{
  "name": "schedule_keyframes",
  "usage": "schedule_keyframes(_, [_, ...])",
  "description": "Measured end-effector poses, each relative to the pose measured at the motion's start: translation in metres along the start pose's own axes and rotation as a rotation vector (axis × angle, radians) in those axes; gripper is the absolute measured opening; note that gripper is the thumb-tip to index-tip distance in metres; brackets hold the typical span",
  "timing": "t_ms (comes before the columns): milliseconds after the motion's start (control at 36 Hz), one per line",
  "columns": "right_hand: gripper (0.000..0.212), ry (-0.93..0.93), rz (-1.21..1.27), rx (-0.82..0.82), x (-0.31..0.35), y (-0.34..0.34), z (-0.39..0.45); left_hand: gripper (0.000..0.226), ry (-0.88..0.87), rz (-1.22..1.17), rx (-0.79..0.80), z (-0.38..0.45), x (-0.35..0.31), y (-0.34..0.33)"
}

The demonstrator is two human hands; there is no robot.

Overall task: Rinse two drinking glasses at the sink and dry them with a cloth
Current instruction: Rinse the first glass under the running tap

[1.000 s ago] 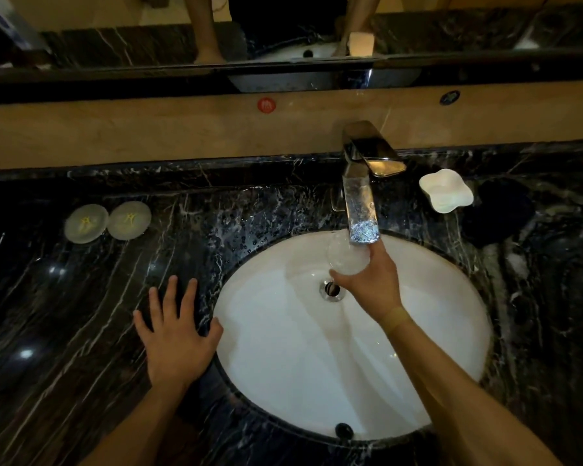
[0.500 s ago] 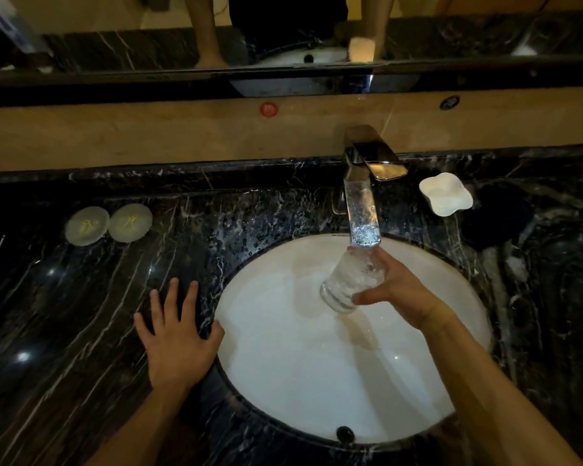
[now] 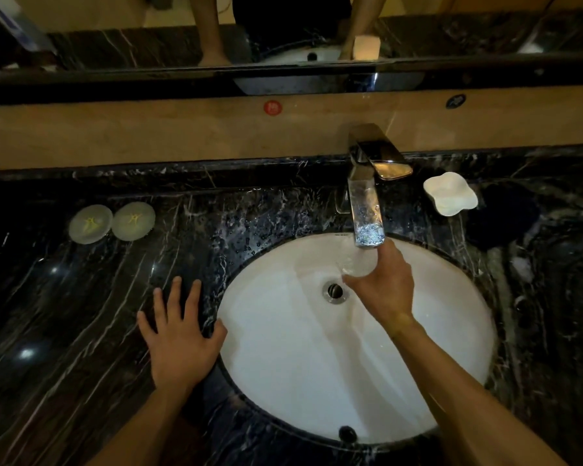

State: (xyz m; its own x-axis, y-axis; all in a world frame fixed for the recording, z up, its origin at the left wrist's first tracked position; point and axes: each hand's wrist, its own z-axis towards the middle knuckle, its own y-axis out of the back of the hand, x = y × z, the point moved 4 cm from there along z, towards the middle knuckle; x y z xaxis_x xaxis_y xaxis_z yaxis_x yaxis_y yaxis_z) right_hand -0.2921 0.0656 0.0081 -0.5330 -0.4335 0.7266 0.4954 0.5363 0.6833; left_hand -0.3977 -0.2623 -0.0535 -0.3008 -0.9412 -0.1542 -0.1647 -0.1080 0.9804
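Note:
My right hand (image 3: 386, 290) grips a clear drinking glass (image 3: 355, 264) just under the chrome faucet (image 3: 367, 210), over the white oval sink (image 3: 317, 381). The glass is blurred and partly hidden by my fingers; its tilt is hard to read. Water runs from the spout toward the drain (image 3: 335, 291). My left hand (image 3: 179, 338) lies flat with spread fingers on the black marble counter (image 3: 81, 314), its thumb at the sink's left rim. No second glass or cloth shows clearly.
Two round pale coasters (image 3: 111, 222) lie on the counter at the left. A white flower-shaped dish (image 3: 450, 195) sits right of the faucet, with a dark shape (image 3: 505, 216) beside it. A beige ledge and a mirror run along the back.
The right hand turned the glass on its side under the stream, then brought it back up close beneath the spout. The left hand stayed flat on the counter.

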Motion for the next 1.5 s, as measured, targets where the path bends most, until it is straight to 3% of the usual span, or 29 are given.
schedule_keyframes(111, [0.080,-0.223,0.140,0.228,-0.021,0.003,0.007,0.082,-0.002,0.005,-0.001,0.000,0.000,0.001])
schedule_keyframes(306, [0.083,-0.337,0.633,0.535,-0.035,-0.010,0.006,0.081,0.002,0.012,-0.003,0.001,-0.001,0.001])
schedule_keyframes(417, [0.082,-0.295,0.699,0.434,-0.030,-0.021,0.003,0.081,0.001,0.005,-0.004,0.001,-0.001,0.001])
schedule_keyframes(583, [0.067,-0.106,0.223,0.099,-0.009,-0.017,0.003,0.082,0.006,0.007,0.006,0.001,-0.001,0.001])
schedule_keyframes(667, [0.062,-0.038,0.078,0.030,-0.010,-0.009,0.004,0.082,0.008,0.007,0.008,0.001,0.000,0.001])
schedule_keyframes(722, [0.072,-0.052,0.061,0.034,-0.015,-0.004,0.006,0.082,0.008,0.003,0.006,0.001,-0.001,0.001])
schedule_keyframes(889, [0.079,-0.356,0.541,0.140,-0.045,0.002,0.013,0.082,0.001,0.003,0.003,0.001,0.000,0.001])
schedule_keyframes(972, [0.057,-0.381,0.674,0.312,-0.046,-0.003,0.014,0.083,0.004,0.005,0.006,0.001,0.000,0.000])
schedule_keyframes(1083, [0.051,-0.408,0.780,0.489,-0.040,-0.010,0.015,0.083,0.002,0.004,0.006,0.001,0.000,0.000])
schedule_keyframes(1250, [0.095,-0.576,0.849,0.552,-0.041,-0.028,0.011,0.083,0.010,0.009,0.010,0.001,0.000,0.000])
schedule_keyframes(1333, [0.108,-0.684,0.874,0.536,-0.040,-0.033,0.006,0.082,0.008,0.009,0.011,0.001,-0.001,0.001])
schedule_keyframes(1389, [0.101,-0.782,0.949,0.518,-0.043,-0.036,0.002,0.082,0.011,0.007,0.010,0.001,-0.001,0.002])
schedule_keyframes(1500, [0.055,-0.931,1.203,0.506,-0.036,-0.037,-0.001,0.083,0.008,0.014,0.006,0.001,-0.001,0.002])
